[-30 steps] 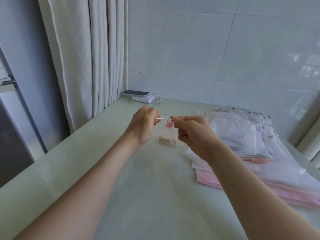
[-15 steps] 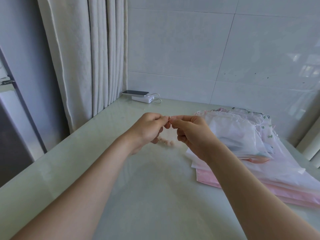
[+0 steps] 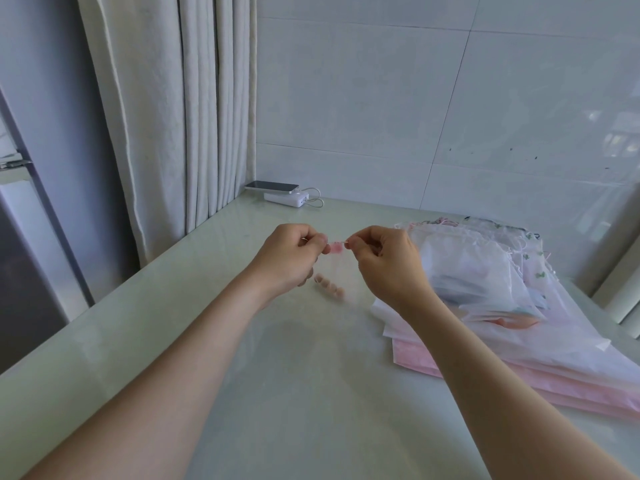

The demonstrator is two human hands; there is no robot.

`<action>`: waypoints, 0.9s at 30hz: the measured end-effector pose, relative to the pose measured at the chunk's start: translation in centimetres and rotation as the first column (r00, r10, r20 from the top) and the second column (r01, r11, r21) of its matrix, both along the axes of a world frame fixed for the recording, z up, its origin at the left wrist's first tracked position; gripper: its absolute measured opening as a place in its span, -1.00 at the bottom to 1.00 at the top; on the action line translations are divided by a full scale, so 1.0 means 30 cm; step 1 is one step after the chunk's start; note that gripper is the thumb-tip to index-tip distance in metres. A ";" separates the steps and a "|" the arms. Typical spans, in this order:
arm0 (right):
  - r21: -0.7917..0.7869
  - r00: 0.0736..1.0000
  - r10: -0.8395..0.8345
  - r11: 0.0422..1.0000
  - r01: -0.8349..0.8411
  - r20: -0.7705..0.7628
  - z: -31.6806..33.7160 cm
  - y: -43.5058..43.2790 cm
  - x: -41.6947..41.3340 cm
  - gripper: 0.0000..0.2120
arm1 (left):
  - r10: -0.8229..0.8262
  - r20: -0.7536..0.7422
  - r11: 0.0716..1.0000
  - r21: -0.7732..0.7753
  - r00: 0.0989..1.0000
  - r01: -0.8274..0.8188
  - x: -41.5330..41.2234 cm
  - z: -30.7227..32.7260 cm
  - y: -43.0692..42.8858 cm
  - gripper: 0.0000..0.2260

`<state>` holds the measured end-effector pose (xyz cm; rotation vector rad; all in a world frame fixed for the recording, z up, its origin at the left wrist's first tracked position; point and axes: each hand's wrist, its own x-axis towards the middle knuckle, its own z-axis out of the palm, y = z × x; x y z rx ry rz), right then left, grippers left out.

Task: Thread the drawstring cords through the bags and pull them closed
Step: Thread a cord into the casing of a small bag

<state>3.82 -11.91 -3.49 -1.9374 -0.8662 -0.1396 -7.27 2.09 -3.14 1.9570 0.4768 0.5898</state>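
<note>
1. Both hands are held up over the pale table (image 3: 311,393), close together, with a little sheer bag (image 3: 335,248) strung between them.
2. The left hand (image 3: 291,261) pinches the bag's bunched pink top between thumb and forefinger, its other fingers curled under.
3. The right hand (image 3: 384,268) pinches the other side, where a thin white cord (image 3: 344,241) pokes out by its fingertips; I cannot tell how far the cord runs into the bag.
4. The bag hangs below the fingers, with a row of pink shapes along its bottom edge.
5. To the right, a pile of bags (image 3: 485,271), white and pink, lies on the table, just beside the right wrist.
6. At the far edge, near the curtain (image 3: 180,116), a phone (image 3: 272,186) rests on a white power bank (image 3: 285,199).
</note>
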 end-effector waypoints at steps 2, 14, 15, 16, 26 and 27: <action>0.033 0.992 0.039 0.999 -0.035 -0.118 0.005 0.001 -0.003 -0.80 | 0.008 -0.031 1.000 0.010 0.999 -0.008 0.006 -0.001 -0.007 -0.76; 0.088 0.965 0.048 0.996 -0.026 -0.257 -0.001 0.003 -0.015 -0.80 | 0.060 0.126 0.998 0.016 0.990 -0.063 0.035 -0.044 -0.027 -0.64; 0.085 0.964 0.028 0.996 -0.006 -0.264 0.000 0.002 -0.014 -0.80 | 0.064 0.134 0.997 0.032 0.989 -0.069 0.029 -0.039 -0.030 -0.64; 0.083 0.963 0.013 0.997 0.010 -0.269 0.003 -0.001 -0.015 -0.81 | 0.069 0.135 0.996 0.042 0.989 -0.075 0.025 -0.036 -0.032 -0.63; 0.077 0.930 0.174 0.985 -0.157 -0.324 0.023 -0.033 -0.043 -0.83 | -0.022 0.180 0.924 -0.371 0.983 0.088 0.036 -0.008 -0.036 -0.66; 0.064 0.926 0.176 0.984 -0.164 -0.334 0.024 -0.034 -0.041 -0.83 | -0.013 0.189 0.918 -0.387 0.982 0.086 0.036 -0.005 -0.039 -0.66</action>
